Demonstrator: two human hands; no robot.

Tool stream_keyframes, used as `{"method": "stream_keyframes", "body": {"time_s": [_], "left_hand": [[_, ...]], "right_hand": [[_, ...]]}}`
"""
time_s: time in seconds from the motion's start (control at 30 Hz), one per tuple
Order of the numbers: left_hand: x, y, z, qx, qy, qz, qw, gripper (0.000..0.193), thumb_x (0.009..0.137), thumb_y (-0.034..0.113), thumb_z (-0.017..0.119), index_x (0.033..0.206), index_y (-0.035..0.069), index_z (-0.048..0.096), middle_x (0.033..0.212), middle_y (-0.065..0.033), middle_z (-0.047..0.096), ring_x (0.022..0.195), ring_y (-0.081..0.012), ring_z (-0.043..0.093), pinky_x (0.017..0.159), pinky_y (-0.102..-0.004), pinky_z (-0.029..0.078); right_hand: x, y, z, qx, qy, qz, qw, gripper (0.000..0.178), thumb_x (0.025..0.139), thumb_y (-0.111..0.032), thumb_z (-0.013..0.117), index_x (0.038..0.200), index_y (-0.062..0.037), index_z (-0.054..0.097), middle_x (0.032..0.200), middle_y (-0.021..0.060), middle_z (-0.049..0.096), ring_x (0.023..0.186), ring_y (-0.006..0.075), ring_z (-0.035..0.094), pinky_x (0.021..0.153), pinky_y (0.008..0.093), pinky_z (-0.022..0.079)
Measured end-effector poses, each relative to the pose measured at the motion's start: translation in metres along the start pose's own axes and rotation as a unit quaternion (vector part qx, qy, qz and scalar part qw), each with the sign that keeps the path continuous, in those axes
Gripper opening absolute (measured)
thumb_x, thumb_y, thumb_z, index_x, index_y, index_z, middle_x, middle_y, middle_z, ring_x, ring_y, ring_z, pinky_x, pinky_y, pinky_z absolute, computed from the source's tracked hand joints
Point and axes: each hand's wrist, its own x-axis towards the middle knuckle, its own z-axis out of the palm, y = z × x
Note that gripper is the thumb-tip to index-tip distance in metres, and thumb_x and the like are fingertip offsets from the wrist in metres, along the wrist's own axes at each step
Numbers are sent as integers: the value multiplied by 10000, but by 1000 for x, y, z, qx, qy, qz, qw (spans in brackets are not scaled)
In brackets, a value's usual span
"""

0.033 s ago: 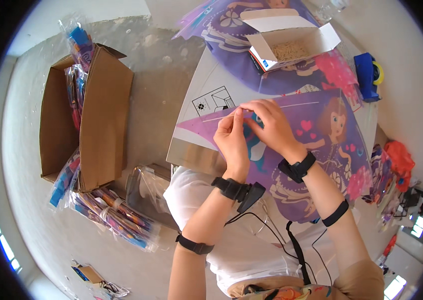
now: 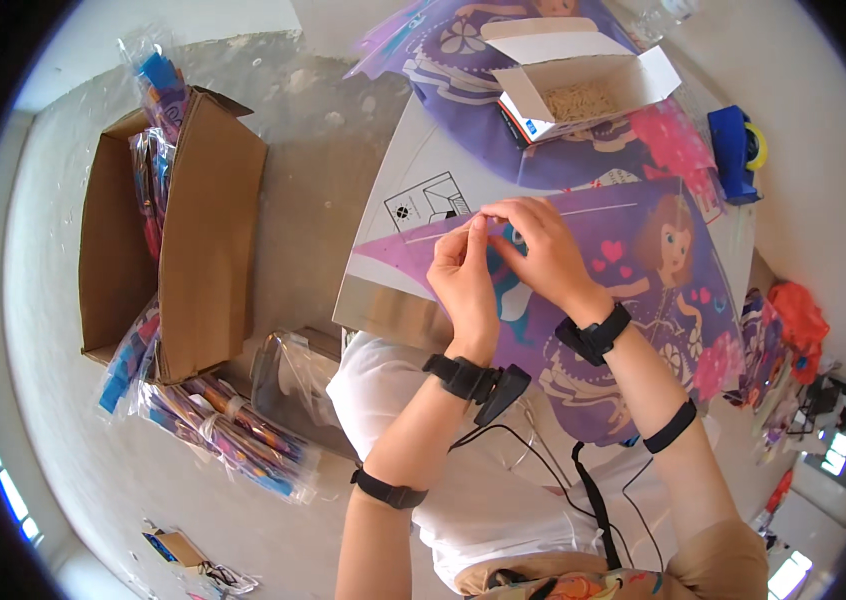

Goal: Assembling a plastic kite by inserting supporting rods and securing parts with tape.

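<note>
A purple printed sheet [image 2: 583,300], shaped like a kite sail with a cartoon figure on it, lies across my lap and the white board-like surface [image 2: 368,235]. Near its upper edge my left hand [image 2: 465,285] has thumb and fingers pinched together. Touching it, my right hand [image 2: 546,255] is bent over with its fingertips closed at the same spot. Whatever is between the fingertips is too small to make out. Just beyond the hands stands an open white carton [image 2: 583,125] with small tan pieces [image 2: 580,101] inside.
More printed sheets [image 2: 458,95] lie under the carton. A blue tape dispenser [image 2: 733,155] is at the right edge. On the left stands an open cardboard box [image 2: 208,240] with plastic-wrapped bundles; further wrapped bundles [image 2: 228,430] lie beside it on the floor.
</note>
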Motion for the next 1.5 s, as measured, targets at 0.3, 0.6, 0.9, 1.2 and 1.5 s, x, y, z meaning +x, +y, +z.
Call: {"method": "stream_keyframes", "body": {"time_s": [0.3,0.6,0.9,1.2,1.5], "left_hand": [[-3,7,0,1,-11,32,999,241,925,198,662,1009,-24,706,824,17,630,716,-44,477,626,-196,384],[-1,6,-3,-15,-17,12,1000,257,923,234,663,996,-6,718,796,10,635,726,-52,512,645,-222,424],[1,23,-14,-47,22,8,999,256,949,231,621,1033,4,704,866,-26,667,774,-90,586,676,-227,448],[-30,31,-13,340,-193,163,906,215,831,103,710,929,-5,551,805,-75,611,757,-170,580,675,-316,473],[-24,6,-25,594,-152,305,729,724,796,164,674,1403,-51,343,1506,-219,272,1431,-399,180,1142,-537,186]], "right_hand": [[-2,-4,3,24,12,26,999,253,765,-24,661,999,-79,582,918,66,628,896,269,595,852,373,420],[-4,-2,7,19,29,34,999,205,758,-68,699,943,-85,615,900,56,652,890,259,607,859,379,416],[-18,25,-27,-41,49,39,997,196,770,-89,735,957,-89,674,941,42,680,928,244,618,904,383,429],[-14,47,-26,-47,-8,60,997,184,765,-112,720,942,-80,685,951,51,673,951,243,602,897,370,420],[-13,54,-12,6,-16,91,996,170,729,-79,733,891,-61,687,902,62,652,898,259,603,828,369,454]]}}
